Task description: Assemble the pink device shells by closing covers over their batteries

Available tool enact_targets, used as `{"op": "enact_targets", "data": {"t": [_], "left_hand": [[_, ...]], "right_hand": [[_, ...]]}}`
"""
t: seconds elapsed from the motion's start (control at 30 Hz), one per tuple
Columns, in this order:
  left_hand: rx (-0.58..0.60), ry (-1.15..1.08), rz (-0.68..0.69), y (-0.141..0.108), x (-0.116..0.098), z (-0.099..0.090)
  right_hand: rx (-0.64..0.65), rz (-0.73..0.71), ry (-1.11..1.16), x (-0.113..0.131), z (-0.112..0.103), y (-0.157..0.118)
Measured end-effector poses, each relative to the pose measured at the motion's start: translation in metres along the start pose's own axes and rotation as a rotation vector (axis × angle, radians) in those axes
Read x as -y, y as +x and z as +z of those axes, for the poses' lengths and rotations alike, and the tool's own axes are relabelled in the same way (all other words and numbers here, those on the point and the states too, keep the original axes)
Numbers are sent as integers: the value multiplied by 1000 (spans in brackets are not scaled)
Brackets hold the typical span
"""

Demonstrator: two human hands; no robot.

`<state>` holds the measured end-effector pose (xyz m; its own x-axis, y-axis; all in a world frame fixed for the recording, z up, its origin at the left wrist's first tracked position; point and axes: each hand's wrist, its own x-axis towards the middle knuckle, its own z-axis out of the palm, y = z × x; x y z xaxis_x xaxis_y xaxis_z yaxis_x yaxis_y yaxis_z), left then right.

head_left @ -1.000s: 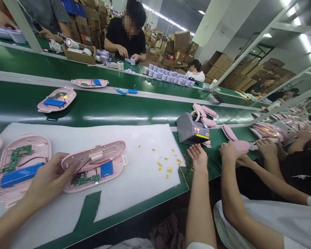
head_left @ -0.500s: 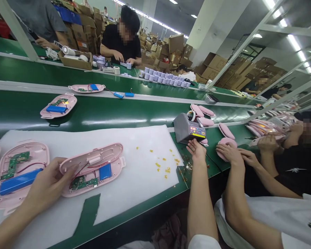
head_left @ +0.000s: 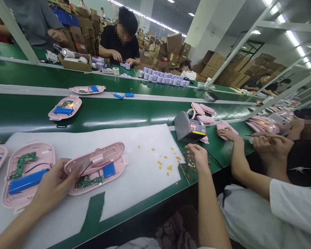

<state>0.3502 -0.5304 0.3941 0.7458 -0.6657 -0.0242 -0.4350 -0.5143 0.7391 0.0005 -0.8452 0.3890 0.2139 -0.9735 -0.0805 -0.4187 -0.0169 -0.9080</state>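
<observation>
My left hand (head_left: 54, 183) pinches the near-left edge of a pink shell cover (head_left: 95, 154), tilted over a matching pink shell (head_left: 120, 167). Inside that shell are a green circuit board (head_left: 89, 181), a blue battery (head_left: 109, 170) and thin wires. Just below the front of a grey tape dispenser (head_left: 189, 128), my right hand (head_left: 198, 155) is raised with its fingers curled together; whatever is between the fingertips is too small to make out. Several yellow tape bits (head_left: 168, 167) lie on the white sheet (head_left: 140, 186), left of my right hand.
Another open pink shell (head_left: 50, 155) with a long blue battery lies left. Beyond the sheet, open shells (head_left: 76, 112) sit on a green conveyor (head_left: 119, 114). At right, a neighbour's hand (head_left: 229, 134) touches a closed pink shell. A person works across the line.
My right hand has drawn back slightly down from the dispenser. My left hand and its shell sit slightly further right in view. The neighbour's hands have moved apart.
</observation>
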Motion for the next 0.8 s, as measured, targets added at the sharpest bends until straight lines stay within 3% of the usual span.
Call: {"op": "enact_targets", "data": {"t": [0.2,0.33,0.47,0.6,0.7,0.8], "left_hand": [[1,18,-59,1,-9,1],[7,-14,-101,1,-12,0],[2,-9,-126,1,-13,-1],[5,-5,-148,0,-18,-3],[-20,4,-163,0,-25,-3],[-29,-16,-162,1,-28,-2]], "right_hand": [[408,130,-406,15,29,0],[426,194,-631,22,38,11],[433,182,-598,23,21,5],[341,174,-389,16,-10,-3],[173,208,-235,6,-26,2],[-33,221,-50,-2,-27,15]]}}
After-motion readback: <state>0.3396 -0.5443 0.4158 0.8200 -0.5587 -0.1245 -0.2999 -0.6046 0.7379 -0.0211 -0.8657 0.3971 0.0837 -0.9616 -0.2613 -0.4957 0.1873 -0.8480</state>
